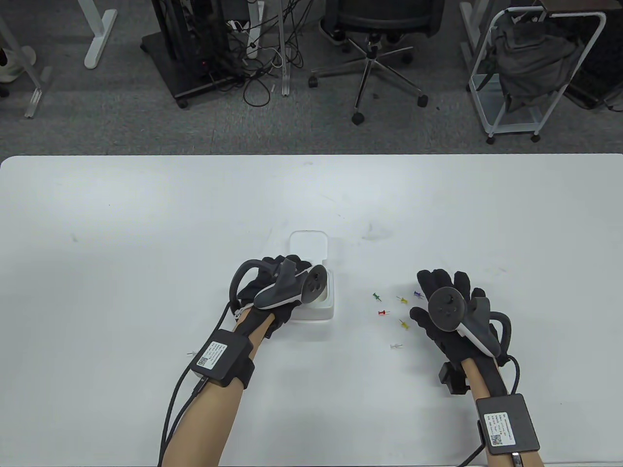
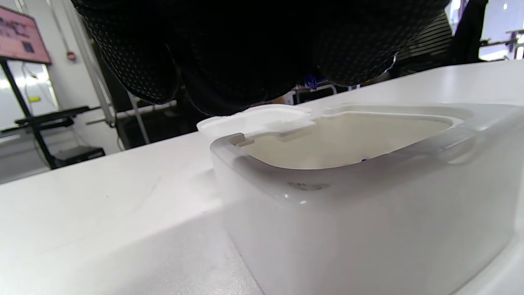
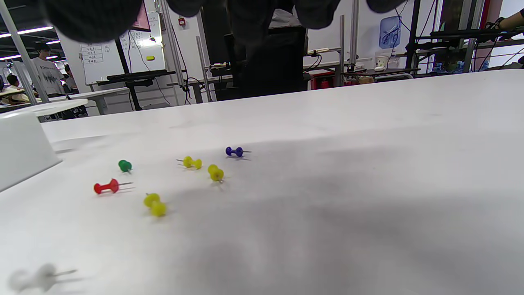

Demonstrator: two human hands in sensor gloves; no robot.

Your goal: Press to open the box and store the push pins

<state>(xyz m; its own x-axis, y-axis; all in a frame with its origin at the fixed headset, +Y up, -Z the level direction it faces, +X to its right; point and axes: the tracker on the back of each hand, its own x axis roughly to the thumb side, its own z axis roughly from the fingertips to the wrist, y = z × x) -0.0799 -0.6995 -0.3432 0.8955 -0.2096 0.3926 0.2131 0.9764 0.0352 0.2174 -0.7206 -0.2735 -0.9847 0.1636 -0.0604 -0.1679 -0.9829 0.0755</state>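
The white box (image 1: 319,304) stands mid-table with its lid (image 1: 307,243) flipped open to the far side. In the left wrist view the box (image 2: 368,205) is close below the glove and its lid (image 2: 258,119) lies flat behind it. My left hand (image 1: 284,267) lies over the box's left rim, fingers curled down at the hinge side. Several push pins lie right of the box: green (image 1: 375,295), red (image 1: 383,313), yellow (image 1: 404,323), blue (image 1: 417,294) and a clear one (image 1: 396,346). My right hand (image 1: 440,287) is spread flat just right of them, holding nothing.
Another clear pin (image 1: 192,352) lies by my left forearm. The right wrist view shows the pins, red (image 3: 106,187) and blue (image 3: 234,151) among them, with the box corner (image 3: 20,147) at far left. Beyond the table's far edge stand an office chair (image 1: 375,44) and a cart (image 1: 530,68).
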